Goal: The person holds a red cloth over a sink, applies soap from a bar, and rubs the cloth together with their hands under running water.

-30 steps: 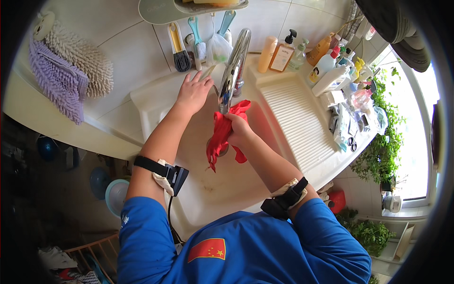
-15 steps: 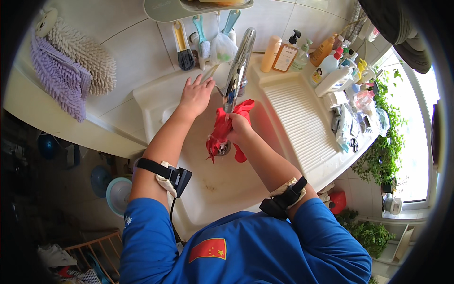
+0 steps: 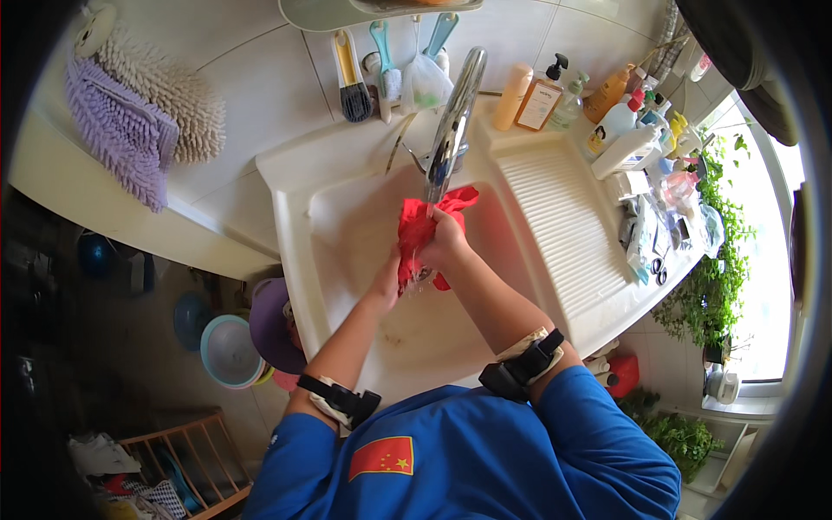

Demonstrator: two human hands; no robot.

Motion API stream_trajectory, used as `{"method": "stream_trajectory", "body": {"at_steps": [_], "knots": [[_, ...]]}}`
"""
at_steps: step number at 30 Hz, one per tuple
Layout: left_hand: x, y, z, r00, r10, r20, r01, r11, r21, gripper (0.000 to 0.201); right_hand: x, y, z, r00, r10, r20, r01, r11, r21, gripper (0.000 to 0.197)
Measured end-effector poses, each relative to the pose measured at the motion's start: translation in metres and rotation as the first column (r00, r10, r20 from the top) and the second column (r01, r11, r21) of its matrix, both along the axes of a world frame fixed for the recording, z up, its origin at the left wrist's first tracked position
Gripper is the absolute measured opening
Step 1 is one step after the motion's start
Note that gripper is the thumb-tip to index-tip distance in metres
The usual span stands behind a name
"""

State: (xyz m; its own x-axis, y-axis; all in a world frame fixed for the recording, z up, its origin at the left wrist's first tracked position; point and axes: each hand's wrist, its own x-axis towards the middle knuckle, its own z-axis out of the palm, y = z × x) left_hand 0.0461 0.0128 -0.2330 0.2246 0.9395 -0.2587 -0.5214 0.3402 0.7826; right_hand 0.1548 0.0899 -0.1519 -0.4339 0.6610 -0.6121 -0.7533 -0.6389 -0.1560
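Under the chrome faucet (image 3: 454, 117), a wet red cloth (image 3: 416, 227) hangs bunched between my two hands, with water running over it. My right hand (image 3: 445, 241) is closed around its upper right part, just below the spout. On the lower left side of the cloth, my left hand (image 3: 386, 276) grips its edge, with the fingers partly hidden by the fabric. A loose end of the cloth sticks out to the right past my right hand. Beneath my hands the white sink (image 3: 334, 227) shows its basin; the drain is mostly covered.
Right of the basin lies a ribbed drainboard (image 3: 555, 230), with a pump bottle (image 3: 539, 97) and several other bottles behind it. Scissors (image 3: 659, 270) rest near its right edge. Brushes (image 3: 354, 91) hang on the tiled wall. A purple bucket (image 3: 273, 325) stands below, left of the sink.
My left hand has come down from beside the faucet lever and now holds the cloth's left side. My right hand still grips the cloth under the spout. Water now splashes below it.
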Motion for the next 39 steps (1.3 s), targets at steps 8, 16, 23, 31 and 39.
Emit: {"method": "stream_trajectory", "body": {"at_steps": [8,16,23,31,39], "knots": [[0.031,-0.004,0.032,0.817,0.448,0.364,-0.372,0.89,-0.263,0.033,0.006,-0.004,0.002,0.967,-0.156,0.2,0.12,0.976,0.182,0.021],[0.066,0.02,0.08,0.587,0.666,-0.461,-0.257,0.693,0.673,0.016,0.015,-0.028,-0.003,0.945,0.014,0.328,-0.11,0.954,0.277,0.025],[0.021,0.043,0.05,0.17,0.549,-0.818,-0.175,0.834,0.523,0.031,-0.003,-0.049,0.032,0.99,0.085,0.109,-0.107,0.971,0.213,0.031],[0.058,0.025,0.071,0.509,0.563,-0.651,-0.029,0.767,0.641,0.041,0.023,-0.01,-0.034,0.988,0.145,0.049,-0.149,0.833,0.533,0.032],[0.03,0.057,0.078,0.361,0.34,-0.868,0.059,0.921,0.385,0.04,0.001,-0.042,0.03,0.994,0.106,-0.013,-0.096,0.942,0.321,0.033]]}}
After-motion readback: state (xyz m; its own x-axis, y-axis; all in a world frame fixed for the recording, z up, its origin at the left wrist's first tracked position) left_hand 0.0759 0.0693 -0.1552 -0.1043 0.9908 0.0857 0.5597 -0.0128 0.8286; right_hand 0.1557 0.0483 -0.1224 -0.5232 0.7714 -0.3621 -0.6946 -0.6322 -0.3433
